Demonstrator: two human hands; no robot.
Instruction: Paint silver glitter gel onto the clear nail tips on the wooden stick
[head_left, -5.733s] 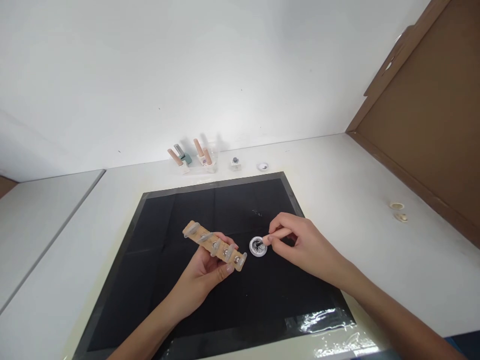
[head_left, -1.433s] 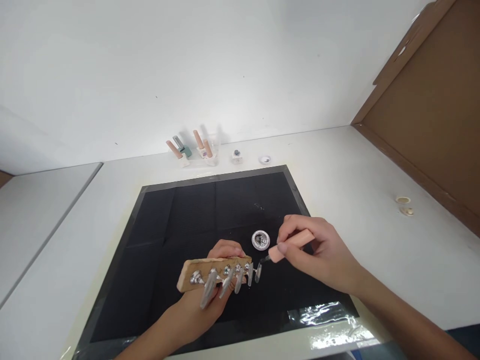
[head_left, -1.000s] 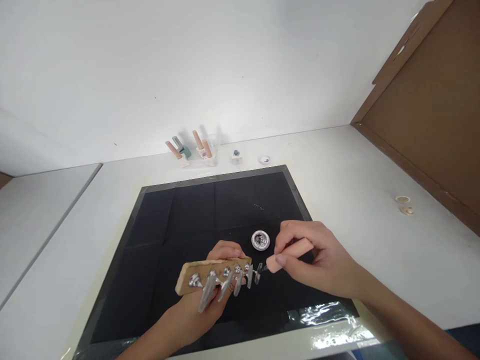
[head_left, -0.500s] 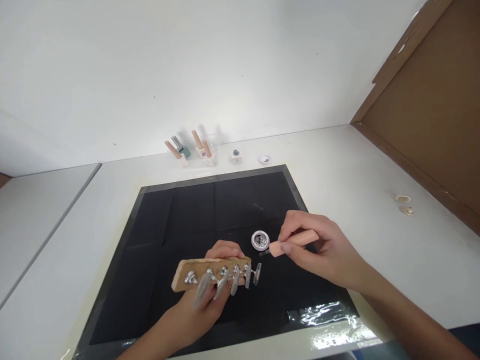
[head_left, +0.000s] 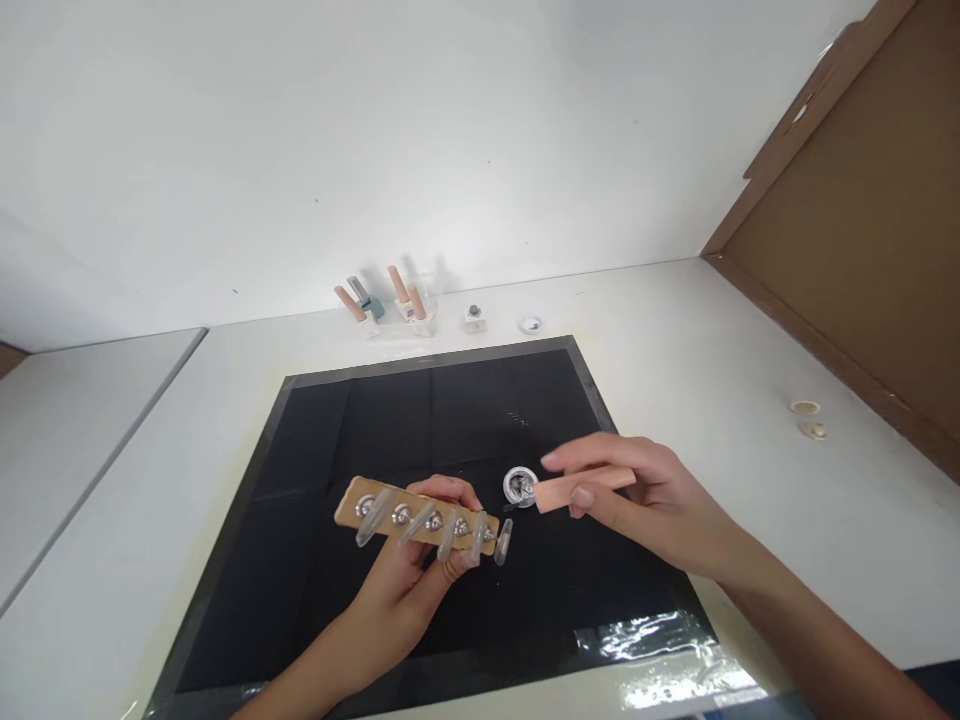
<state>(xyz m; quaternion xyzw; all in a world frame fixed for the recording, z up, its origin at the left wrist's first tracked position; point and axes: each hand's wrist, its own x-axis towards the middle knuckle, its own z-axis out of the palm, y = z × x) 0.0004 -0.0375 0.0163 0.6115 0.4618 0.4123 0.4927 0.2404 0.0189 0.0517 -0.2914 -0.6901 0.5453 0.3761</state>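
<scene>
My left hand (head_left: 409, 590) grips a wooden strip (head_left: 352, 500) that carries several clear false nail tips on silver studs, held above the black mat (head_left: 360, 420). My right hand (head_left: 637, 500) pinches a pink-handled brush (head_left: 581, 487) whose tip points into a small round silver pot (head_left: 519, 486) on the mat. The pot stands between the two hands, just right of the strip's end.
Nail polish bottles with pink caps (head_left: 390, 298), a tiny jar (head_left: 473, 317) and a small round dish (head_left: 531, 324) stand at the back by the wall. Two small round caps (head_left: 806, 418) lie on the white table at the right. A brown cardboard panel (head_left: 862, 230) rises at the right.
The strip has tilted flatter and moved up and left. The brush has left the last nail tip and swung up to the silver pot.
</scene>
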